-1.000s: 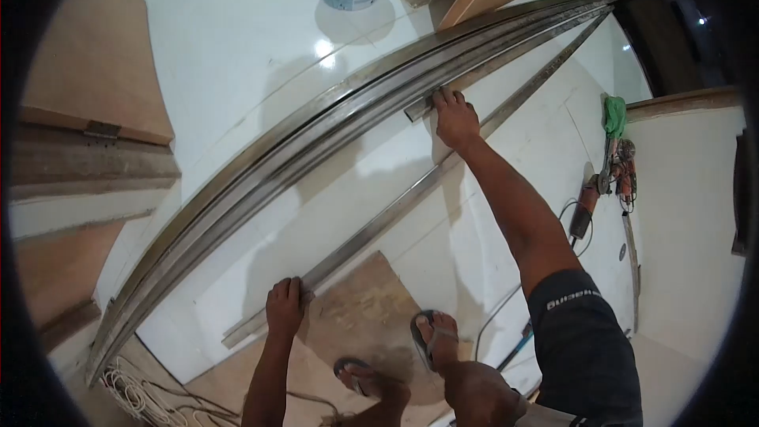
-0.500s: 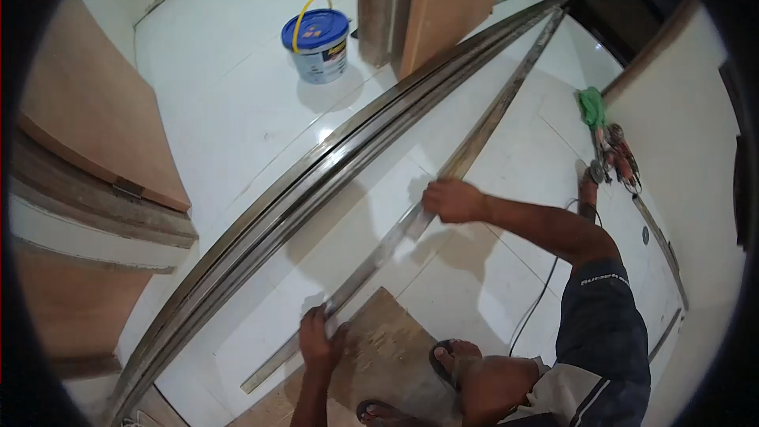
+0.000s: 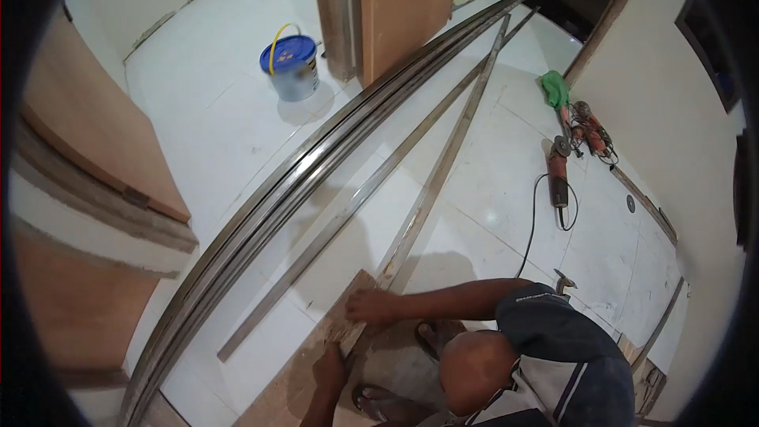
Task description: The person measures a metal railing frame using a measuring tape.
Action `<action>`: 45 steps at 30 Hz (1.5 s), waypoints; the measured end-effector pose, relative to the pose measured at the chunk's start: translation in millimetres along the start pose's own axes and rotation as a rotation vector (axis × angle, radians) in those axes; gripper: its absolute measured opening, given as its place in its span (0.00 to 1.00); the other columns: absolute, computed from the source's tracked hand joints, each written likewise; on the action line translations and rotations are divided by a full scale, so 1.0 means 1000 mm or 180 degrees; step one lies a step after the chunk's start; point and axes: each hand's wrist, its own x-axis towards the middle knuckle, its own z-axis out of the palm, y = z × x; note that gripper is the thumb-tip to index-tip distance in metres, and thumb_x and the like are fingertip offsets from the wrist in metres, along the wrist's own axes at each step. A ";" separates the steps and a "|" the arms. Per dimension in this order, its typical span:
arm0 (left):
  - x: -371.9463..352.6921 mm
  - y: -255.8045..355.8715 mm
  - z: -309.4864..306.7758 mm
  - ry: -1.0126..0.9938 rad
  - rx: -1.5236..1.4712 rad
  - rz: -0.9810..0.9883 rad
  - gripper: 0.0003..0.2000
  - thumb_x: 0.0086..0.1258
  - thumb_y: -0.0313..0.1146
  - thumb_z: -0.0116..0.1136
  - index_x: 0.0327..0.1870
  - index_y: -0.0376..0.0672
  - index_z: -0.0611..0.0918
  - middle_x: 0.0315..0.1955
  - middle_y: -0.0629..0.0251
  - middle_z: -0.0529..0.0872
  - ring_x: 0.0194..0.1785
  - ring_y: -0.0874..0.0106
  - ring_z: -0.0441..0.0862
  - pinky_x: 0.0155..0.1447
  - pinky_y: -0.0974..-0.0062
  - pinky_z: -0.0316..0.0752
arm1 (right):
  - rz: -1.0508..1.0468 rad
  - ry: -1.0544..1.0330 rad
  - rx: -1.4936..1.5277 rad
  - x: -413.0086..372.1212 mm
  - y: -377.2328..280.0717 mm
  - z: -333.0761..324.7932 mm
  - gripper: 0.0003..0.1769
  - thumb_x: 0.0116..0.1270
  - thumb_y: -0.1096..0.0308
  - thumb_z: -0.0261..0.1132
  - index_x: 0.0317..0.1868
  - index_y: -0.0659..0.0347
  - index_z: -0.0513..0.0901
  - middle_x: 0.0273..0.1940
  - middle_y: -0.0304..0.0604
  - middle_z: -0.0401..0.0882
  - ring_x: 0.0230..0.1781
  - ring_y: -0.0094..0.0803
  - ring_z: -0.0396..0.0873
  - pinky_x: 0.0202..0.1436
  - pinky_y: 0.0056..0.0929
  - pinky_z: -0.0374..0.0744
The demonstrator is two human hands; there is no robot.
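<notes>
A long, narrow metal bar slants up the floor, its near end over a dusty brown board. My right hand is laid across this bar near its lower end, with the fingers curled over it. Just below, my left hand is closed at the near end of the same bar; its grip is partly hidden. To the left, a second metal bar rests on the tiles, untouched, and the two bars cross near their far ends.
A bundle of long metal profiles runs along the left. Behind it stands a blue-lidded bucket. An angle grinder with its cord, a green bag, a hammer and a cutting disc lie to the right.
One bar now lies apart on the left, out of my hands. Both hands have come close together over the board, on the other bar. The view has shifted, showing more of the right side.
</notes>
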 end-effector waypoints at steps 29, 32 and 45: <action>-0.260 -0.002 0.118 0.1061 -0.0889 -0.2393 0.37 0.67 0.53 0.62 0.74 0.47 0.65 0.74 0.48 0.61 0.77 0.50 0.58 0.77 0.45 0.54 | 0.0016 -0.0224 0.0063 -0.038 0.072 -0.043 0.22 0.45 0.70 0.79 0.41 0.60 0.78 0.37 0.46 0.76 0.41 0.48 0.76 0.42 0.45 0.76; -0.328 0.018 0.168 0.0226 -0.0305 -0.3176 0.37 0.62 0.61 0.60 0.64 0.40 0.74 0.71 0.44 0.66 0.76 0.48 0.60 0.76 0.33 0.46 | -0.0092 -0.0109 -0.0051 -0.034 0.071 -0.044 0.21 0.46 0.70 0.79 0.38 0.59 0.77 0.36 0.45 0.77 0.39 0.46 0.76 0.40 0.45 0.76; -0.389 0.003 0.229 -0.0146 0.1069 -0.3035 0.33 0.59 0.62 0.58 0.59 0.47 0.82 0.65 0.51 0.75 0.76 0.48 0.60 0.77 0.30 0.31 | 0.0126 0.0354 -0.0182 -0.015 0.069 -0.045 0.24 0.46 0.74 0.78 0.46 0.56 0.83 0.44 0.47 0.77 0.47 0.48 0.77 0.47 0.43 0.79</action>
